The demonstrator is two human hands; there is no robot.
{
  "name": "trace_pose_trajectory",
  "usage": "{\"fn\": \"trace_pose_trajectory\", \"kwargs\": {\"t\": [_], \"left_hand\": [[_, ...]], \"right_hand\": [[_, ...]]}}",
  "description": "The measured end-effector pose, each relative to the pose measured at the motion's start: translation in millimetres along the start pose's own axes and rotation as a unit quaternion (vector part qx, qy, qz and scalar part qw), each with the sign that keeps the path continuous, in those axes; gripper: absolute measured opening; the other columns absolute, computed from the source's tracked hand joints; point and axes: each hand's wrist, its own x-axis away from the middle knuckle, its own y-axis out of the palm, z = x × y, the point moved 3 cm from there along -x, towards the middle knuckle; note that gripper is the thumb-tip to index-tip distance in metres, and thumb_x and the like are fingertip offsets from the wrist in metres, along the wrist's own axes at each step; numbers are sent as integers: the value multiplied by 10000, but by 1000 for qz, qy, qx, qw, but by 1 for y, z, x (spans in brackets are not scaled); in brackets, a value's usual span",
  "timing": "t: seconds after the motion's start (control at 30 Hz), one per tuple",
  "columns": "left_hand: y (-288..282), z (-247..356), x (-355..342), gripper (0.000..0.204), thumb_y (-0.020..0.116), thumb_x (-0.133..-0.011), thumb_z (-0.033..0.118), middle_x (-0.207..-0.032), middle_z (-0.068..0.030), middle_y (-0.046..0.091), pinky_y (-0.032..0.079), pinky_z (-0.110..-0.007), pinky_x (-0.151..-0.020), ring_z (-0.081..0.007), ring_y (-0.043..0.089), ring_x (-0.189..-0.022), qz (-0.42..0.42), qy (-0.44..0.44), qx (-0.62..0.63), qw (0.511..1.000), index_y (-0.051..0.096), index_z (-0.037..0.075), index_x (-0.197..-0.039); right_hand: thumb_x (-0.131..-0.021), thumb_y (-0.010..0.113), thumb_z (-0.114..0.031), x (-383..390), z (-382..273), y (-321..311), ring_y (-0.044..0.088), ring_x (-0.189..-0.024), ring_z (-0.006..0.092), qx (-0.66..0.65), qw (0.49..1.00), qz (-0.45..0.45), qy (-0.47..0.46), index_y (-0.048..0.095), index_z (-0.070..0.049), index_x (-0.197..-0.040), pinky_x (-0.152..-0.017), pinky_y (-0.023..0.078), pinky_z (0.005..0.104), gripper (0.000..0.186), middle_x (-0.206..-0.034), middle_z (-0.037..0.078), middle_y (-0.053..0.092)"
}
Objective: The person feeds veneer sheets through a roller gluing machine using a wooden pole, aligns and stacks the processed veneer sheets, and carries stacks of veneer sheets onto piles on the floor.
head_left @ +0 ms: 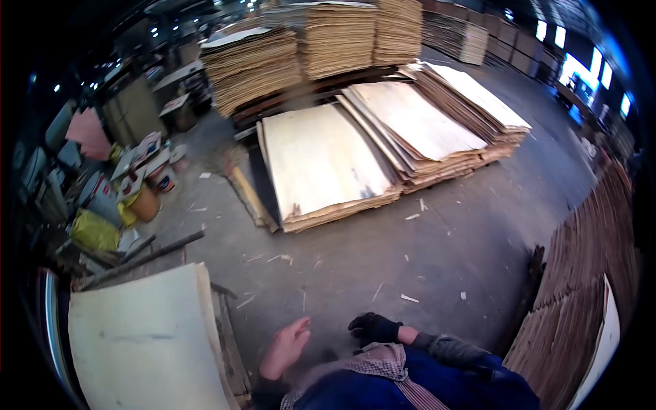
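Note:
My bare left hand (pixel 287 347) is held in front of my body with its fingers stretched out and nothing in them. Beside it, my right hand (pixel 376 329) wears a black glove; its fingers are loosely bent and hold nothing I can see. Neither hand touches any wood. To the left of my left hand lies a pale veneer sheet (pixel 140 338) on a low wooden support. Ahead on the floor are low stacks of veneer, one at the left (pixel 321 160) and another in the middle (pixel 424 123).
Tall veneer stacks (pixel 253 65) stand behind the low ones. At the right edge rises a leaning stack of brown sheets (pixel 574 287). Buckets (pixel 145 203) and a yellow bag (pixel 96 230) crowd the left side. Wood scraps (pixel 409 298) litter the grey floor (pixel 342 273).

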Motion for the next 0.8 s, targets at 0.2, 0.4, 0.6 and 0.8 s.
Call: {"fn": "trace_pose_trajectory", "kwargs": {"t": [0.2,0.4,0.6,0.8], "left_hand": [[76,54,-63,377,514,-853,141,-1114,-164,587,435,-296,-864,-222,581,-1013,-101,25,-13,994,484,-12,-1196],[197,140,-163,363,494,-873,142,-1116,-163,586,426,-290,-878,-216,570,-1031,-195,96,-32,975,479,-15,-1200],[319,213,-237,362,486,-886,107,-1133,-136,575,421,-265,-879,-164,546,-1032,-348,127,-4,929,453,-34,-1218],[423,267,-308,365,492,-886,104,-1134,-101,577,424,-250,-849,-129,537,-994,-462,148,-32,874,453,-24,-1226]], "right_hand": [[-853,546,-329,52,66,-46,589,-868,161,-164,979,88,79,591,-127,-1029,-744,450,292,272,-967,44,622],[-844,547,-310,140,156,-133,607,-840,212,100,960,243,-100,599,-105,-1002,-755,475,308,263,-937,70,625],[-850,576,-193,246,218,-191,611,-854,174,-134,894,355,237,581,-90,-1068,-771,476,292,241,-931,74,631],[-816,612,-108,322,287,-232,603,-863,216,-510,713,449,173,575,-37,-1030,-751,485,308,228,-921,80,624]]}}
